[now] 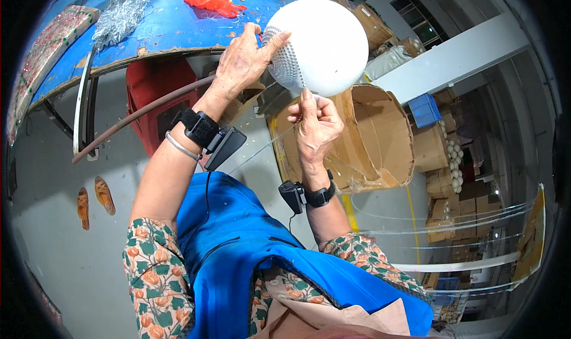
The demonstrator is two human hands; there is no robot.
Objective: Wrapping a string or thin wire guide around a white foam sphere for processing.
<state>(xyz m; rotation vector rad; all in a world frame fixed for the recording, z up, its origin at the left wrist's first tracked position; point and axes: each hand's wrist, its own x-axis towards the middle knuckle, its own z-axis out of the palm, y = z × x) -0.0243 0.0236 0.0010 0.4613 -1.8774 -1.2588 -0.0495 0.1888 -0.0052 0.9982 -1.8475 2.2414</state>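
Note:
I hold a white ball (pixel 324 41) up in front of me; part of its surface is covered in small raised dots. My left hand (pixel 244 59) grips the ball's left side with fingers spread over the dotted patch. My right hand (pixel 315 125) is just under the ball, fingers pinched together on a thin clear thread (pixel 267 145) that runs down to the left. Both wrists wear black straps with small black devices.
A blue table (pixel 166 23) lies beyond, with a red cloth-like item (pixel 214 2) and a silver tinsel bundle (pixel 119 17). An open cardboard box (pixel 375 136) sits beneath my hands. A red stool (pixel 154 95), a pair of sandals (pixel 94 199) and stacked cartons (pixel 446 184) surround me.

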